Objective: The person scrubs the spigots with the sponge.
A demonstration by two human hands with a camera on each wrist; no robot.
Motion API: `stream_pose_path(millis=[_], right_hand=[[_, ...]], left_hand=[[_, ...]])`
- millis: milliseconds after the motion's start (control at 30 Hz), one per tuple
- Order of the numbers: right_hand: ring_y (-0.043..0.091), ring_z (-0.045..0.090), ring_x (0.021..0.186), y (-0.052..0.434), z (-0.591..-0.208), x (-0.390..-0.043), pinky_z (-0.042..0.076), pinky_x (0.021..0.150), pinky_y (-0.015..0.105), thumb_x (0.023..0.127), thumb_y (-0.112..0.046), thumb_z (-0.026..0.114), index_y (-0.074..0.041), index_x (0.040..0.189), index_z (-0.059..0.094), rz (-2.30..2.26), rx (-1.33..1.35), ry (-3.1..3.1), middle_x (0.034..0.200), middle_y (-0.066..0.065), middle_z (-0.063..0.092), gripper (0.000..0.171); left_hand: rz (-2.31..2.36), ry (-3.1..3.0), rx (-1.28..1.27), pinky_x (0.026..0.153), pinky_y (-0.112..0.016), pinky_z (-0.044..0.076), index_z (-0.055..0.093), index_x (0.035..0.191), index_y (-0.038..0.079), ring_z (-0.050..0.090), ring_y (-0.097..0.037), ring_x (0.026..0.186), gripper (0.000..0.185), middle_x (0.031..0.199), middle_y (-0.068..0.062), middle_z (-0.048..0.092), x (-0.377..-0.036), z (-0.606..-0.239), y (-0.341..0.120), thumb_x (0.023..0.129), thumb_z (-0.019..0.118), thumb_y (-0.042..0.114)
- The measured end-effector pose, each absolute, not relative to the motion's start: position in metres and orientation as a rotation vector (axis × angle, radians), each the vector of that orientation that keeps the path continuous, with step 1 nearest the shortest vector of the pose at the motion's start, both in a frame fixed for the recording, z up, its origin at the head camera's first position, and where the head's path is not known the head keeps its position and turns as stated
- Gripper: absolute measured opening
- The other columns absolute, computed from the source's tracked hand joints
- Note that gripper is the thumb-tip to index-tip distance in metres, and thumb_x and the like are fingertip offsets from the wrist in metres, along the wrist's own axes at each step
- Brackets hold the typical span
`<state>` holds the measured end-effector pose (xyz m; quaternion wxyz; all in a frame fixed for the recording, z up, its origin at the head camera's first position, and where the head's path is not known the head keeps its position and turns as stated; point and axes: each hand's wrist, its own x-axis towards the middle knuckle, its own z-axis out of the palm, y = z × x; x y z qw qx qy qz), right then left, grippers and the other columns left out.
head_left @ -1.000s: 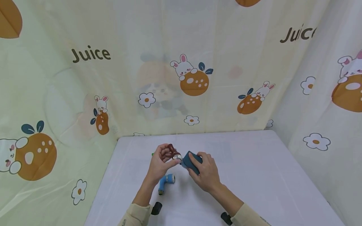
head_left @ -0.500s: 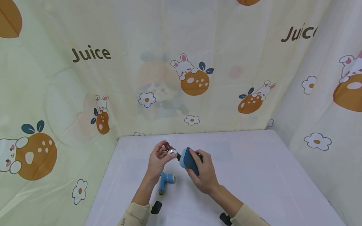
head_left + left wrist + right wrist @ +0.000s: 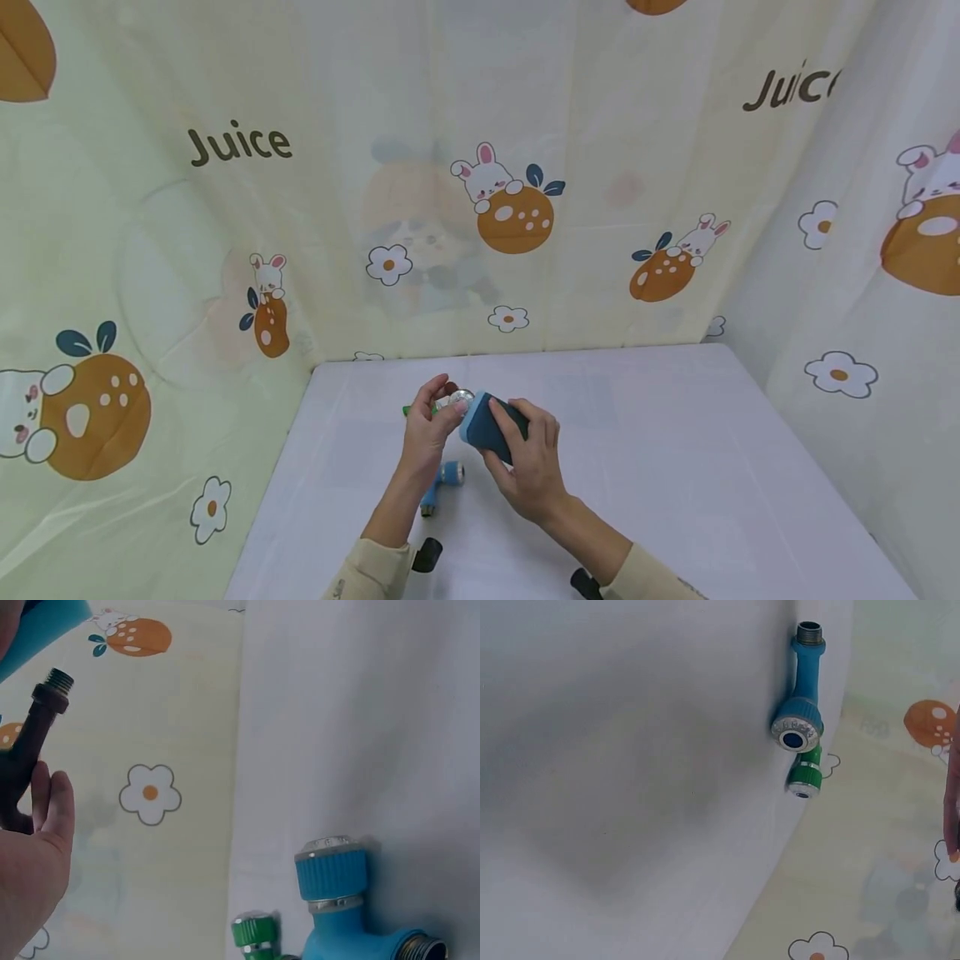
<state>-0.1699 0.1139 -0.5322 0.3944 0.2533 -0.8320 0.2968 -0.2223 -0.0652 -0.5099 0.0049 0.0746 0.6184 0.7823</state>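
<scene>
My left hand (image 3: 426, 429) holds a brown elbow-shaped fitting with a round silver head (image 3: 461, 397), raised over the table. In the left wrist view the brown fitting (image 3: 36, 727) points its threaded metal end upward, with the fingers (image 3: 58, 802) behind its stem. My right hand (image 3: 531, 467) grips a sponge (image 3: 483, 427), dark teal on one side and light blue on the other. The sponge's light blue edge overlaps the silver head in the head view. A corner of the sponge (image 3: 41, 630) also shows at the top of the left wrist view.
A blue fitting (image 3: 452, 473) with a ribbed collar and threaded end lies on the white table (image 3: 637, 467), below my left wrist. Beside it lies a smaller green fitting (image 3: 805, 774), mostly hidden behind my left hand in the head view. A patterned curtain (image 3: 337, 208) surrounds the table.
The brown fitting has turned in my left hand, its silver head now tipped up. My right hand has brought the sponge left, against the silver head in view.
</scene>
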Motion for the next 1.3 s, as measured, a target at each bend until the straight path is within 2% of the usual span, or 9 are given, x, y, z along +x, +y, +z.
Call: stream_pose_path(millis=[167, 300, 467, 633, 767, 967, 1133, 1300], right_hand=[[0.037, 0.038, 0.125, 0.112, -0.532, -0.169, 0.035, 0.097, 0.046, 0.099, -0.032, 0.067, -0.005, 0.152, 0.049, 0.766, 0.650, -2.089, 0.142, 0.027, 0.042, 0.062], [0.037, 0.038, 0.125, 0.111, -0.533, -0.170, 0.035, 0.097, 0.046, 0.093, -0.025, 0.073, -0.007, 0.153, 0.049, 0.762, 0.630, -2.106, 0.143, 0.026, 0.042, 0.067], [0.037, 0.039, 0.123, 0.114, -0.534, -0.171, 0.035, 0.096, 0.047, 0.084, -0.019, 0.079, -0.010, 0.152, 0.052, 0.730, 0.613, -2.120, 0.142, 0.025, 0.044, 0.073], [0.037, 0.040, 0.124, 0.117, -0.533, -0.172, 0.034, 0.096, 0.047, 0.084, -0.021, 0.078, -0.014, 0.151, 0.054, 0.708, 0.608, -2.139, 0.142, 0.024, 0.047, 0.071], [0.036, 0.041, 0.125, 0.119, -0.533, -0.174, 0.035, 0.095, 0.047, 0.085, -0.021, 0.078, -0.016, 0.151, 0.055, 0.684, 0.615, -2.162, 0.143, 0.023, 0.048, 0.070], [0.035, 0.042, 0.128, 0.121, -0.534, -0.175, 0.036, 0.097, 0.047, 0.086, -0.023, 0.078, -0.019, 0.152, 0.055, 0.636, 0.623, -2.207, 0.145, 0.021, 0.048, 0.070], [0.035, 0.041, 0.131, 0.124, -0.533, -0.177, 0.037, 0.100, 0.049, 0.087, -0.021, 0.078, -0.021, 0.152, 0.056, 0.629, 0.639, -2.230, 0.147, 0.019, 0.048, 0.069], [0.037, 0.041, 0.136, 0.128, -0.531, -0.179, 0.039, 0.104, 0.052, 0.087, -0.018, 0.078, -0.022, 0.150, 0.058, 0.633, 0.687, -2.222, 0.149, 0.019, 0.048, 0.066]], left_hand=[[2.440, 1.921, 0.217, 0.095, -0.026, 0.056, 0.050, 0.147, 0.004, 0.061, -0.016, 0.106, 0.057, 0.133, -0.011, 0.050, -0.223, -0.510, -0.063, 0.096, 0.070, 0.019], [2.424, 1.852, 0.210, 0.089, -0.023, 0.057, 0.052, 0.143, -0.001, 0.061, -0.014, 0.105, 0.052, 0.123, -0.007, 0.058, -0.222, -0.509, -0.062, 0.098, 0.069, 0.020], [2.343, 1.849, 0.228, 0.091, -0.026, 0.055, 0.054, 0.139, -0.002, 0.061, -0.013, 0.103, 0.048, 0.114, -0.002, 0.062, -0.221, -0.507, -0.066, 0.097, 0.067, 0.019], [2.166, 1.946, 0.309, 0.098, -0.034, 0.056, 0.061, 0.128, -0.004, 0.066, -0.013, 0.098, 0.039, 0.108, 0.000, 0.066, -0.222, -0.506, -0.074, 0.099, 0.063, 0.022], [2.051, 2.010, 0.356, 0.100, -0.035, 0.056, 0.064, 0.121, -0.005, 0.068, -0.013, 0.093, 0.036, 0.100, 0.002, 0.069, -0.223, -0.505, -0.080, 0.101, 0.060, 0.025], [2.001, 1.951, 0.406, 0.101, -0.035, 0.053, 0.062, 0.121, -0.005, 0.064, -0.014, 0.096, 0.035, 0.103, 0.003, 0.065, -0.224, -0.503, -0.084, 0.102, 0.058, 0.025], [1.941, 1.961, 0.411, 0.103, -0.039, 0.047, 0.064, 0.114, -0.001, 0.061, -0.017, 0.095, 0.028, 0.100, 0.002, 0.063, -0.223, -0.504, -0.088, 0.101, 0.061, 0.025], [1.907, 1.979, 0.408, 0.108, -0.042, 0.044, 0.066, 0.125, 0.000, 0.062, -0.019, 0.104, 0.034, 0.109, 0.001, 0.068, -0.223, -0.506, -0.092, 0.101, 0.064, 0.024]])
